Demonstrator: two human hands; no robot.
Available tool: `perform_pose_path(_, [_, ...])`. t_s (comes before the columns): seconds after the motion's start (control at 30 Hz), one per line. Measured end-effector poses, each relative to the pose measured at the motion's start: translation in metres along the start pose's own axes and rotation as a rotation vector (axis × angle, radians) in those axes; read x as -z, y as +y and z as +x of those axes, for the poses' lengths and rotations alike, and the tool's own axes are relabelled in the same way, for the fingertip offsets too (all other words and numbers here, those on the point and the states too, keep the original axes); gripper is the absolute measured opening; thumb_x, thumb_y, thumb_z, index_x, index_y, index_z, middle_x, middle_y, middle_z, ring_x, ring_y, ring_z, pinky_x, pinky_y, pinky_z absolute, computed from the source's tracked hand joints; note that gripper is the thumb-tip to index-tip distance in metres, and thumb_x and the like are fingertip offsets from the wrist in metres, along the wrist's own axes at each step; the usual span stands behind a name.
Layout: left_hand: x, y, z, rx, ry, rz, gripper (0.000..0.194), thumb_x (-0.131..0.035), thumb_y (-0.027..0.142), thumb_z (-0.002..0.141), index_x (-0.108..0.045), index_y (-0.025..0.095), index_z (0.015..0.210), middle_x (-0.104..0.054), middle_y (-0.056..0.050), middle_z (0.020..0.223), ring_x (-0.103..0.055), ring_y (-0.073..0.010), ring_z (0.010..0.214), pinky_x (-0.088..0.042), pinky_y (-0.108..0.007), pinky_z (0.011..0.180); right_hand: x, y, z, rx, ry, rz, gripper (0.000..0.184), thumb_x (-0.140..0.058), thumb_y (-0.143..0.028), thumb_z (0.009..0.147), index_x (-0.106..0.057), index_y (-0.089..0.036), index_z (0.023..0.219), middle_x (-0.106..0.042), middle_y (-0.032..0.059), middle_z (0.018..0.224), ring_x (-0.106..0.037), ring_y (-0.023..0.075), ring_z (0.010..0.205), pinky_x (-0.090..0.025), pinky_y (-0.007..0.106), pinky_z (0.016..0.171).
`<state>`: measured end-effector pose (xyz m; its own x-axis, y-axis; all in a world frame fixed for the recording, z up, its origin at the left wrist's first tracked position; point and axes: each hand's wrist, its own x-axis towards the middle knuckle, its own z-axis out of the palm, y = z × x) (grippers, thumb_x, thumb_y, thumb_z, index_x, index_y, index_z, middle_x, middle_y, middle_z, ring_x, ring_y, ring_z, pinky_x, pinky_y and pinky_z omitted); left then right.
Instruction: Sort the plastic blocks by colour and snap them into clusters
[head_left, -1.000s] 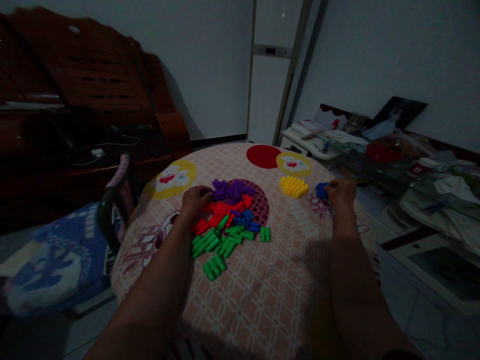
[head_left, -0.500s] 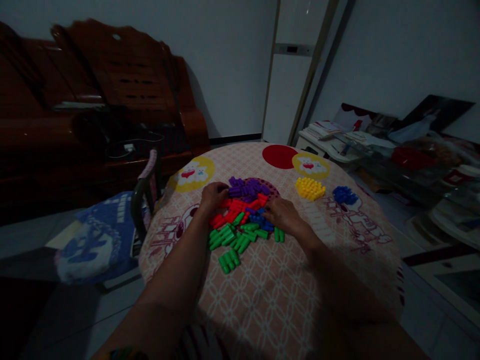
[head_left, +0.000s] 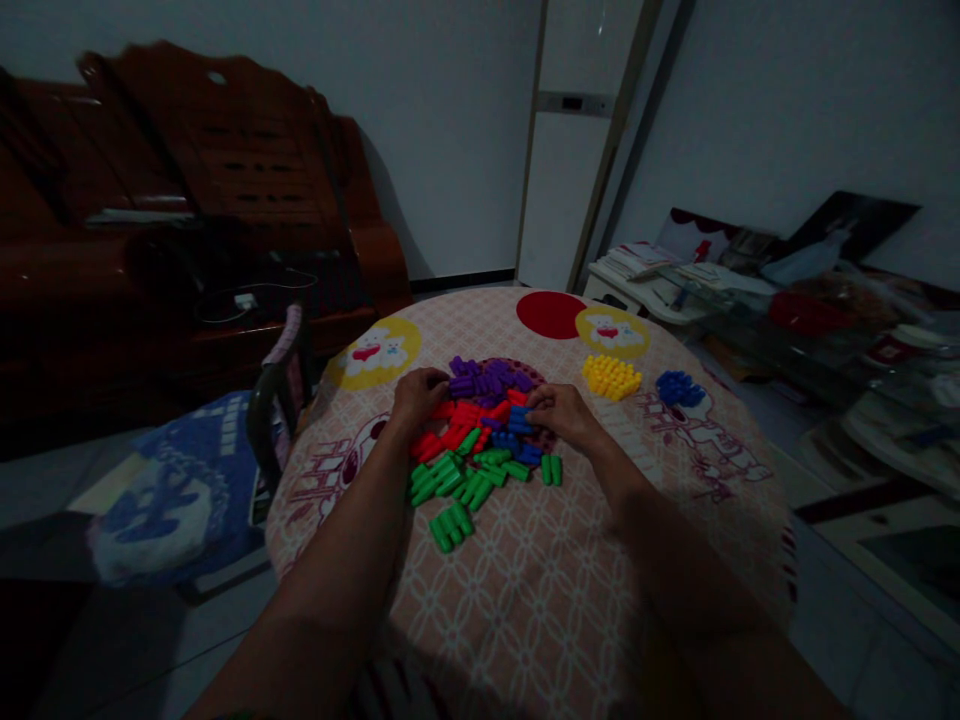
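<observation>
Plastic building blocks with rounded studs lie heaped by colour in the table's middle. My left hand [head_left: 420, 395] rests at the left side of the heap, fingers curled together beside the purple blocks [head_left: 491, 380] and red blocks [head_left: 457, 425]; its fingertips are partly hidden. On the right, my right hand [head_left: 564, 412] has its thumb and fingers closed on a blue building block [head_left: 519, 418]. More blue blocks [head_left: 529, 454] lie just below it. Green blocks [head_left: 480, 485] spread along the near side, with one green piece [head_left: 451, 527] set apart toward me.
A yellow block cluster [head_left: 611, 377] and a dark blue cluster [head_left: 680, 389] sit at the right of the round table's patterned cloth [head_left: 517, 590]. A chair with a blue cushion [head_left: 172, 480] stands left. Cluttered glass shelving [head_left: 750, 310] is at the right.
My right hand has lifted slightly back from the blue blocks, and a blue block now shows at its fingertips. My left hand stays by the heap. The view has shifted a little.
</observation>
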<state>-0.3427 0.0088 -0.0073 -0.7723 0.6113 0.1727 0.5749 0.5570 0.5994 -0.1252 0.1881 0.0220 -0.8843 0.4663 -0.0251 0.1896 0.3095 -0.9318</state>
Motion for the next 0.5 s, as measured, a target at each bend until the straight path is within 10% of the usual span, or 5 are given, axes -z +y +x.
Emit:
perform_pose_path(0.23, [0.0, -0.002, 0.002, 0.015, -0.006, -0.004, 0.039, -0.055, 0.031, 0.08, -0.078, 0.018, 0.109, -0.078, -0.01, 0.107, -0.071, -0.0251, 0.093, -0.052, -0.031, 0.082, 0.088, -0.023, -0.013, 0.026, 0.317, 0.128, 0.024, -0.078, -0.028, 0.054, -0.068, -0.016, 0.073, -0.064, -0.0011, 0.055, -0.056, 0.012, 0.044, -0.049, 0.025, 0.045])
perform_pose_path(0.5, [-0.001, -0.002, 0.002, 0.03, 0.003, 0.006, 0.039, -0.056, 0.033, 0.08, -0.078, 0.019, 0.108, -0.078, -0.009, 0.107, -0.071, -0.0251, 0.095, -0.052, -0.03, 0.084, 0.21, 0.009, -0.057, -0.097, 0.987, -0.672, 0.015, -0.07, -0.02, 0.062, -0.077, -0.016, 0.074, -0.074, 0.0094, 0.072, -0.067, 0.0238, 0.066, -0.053, 0.035, 0.063])
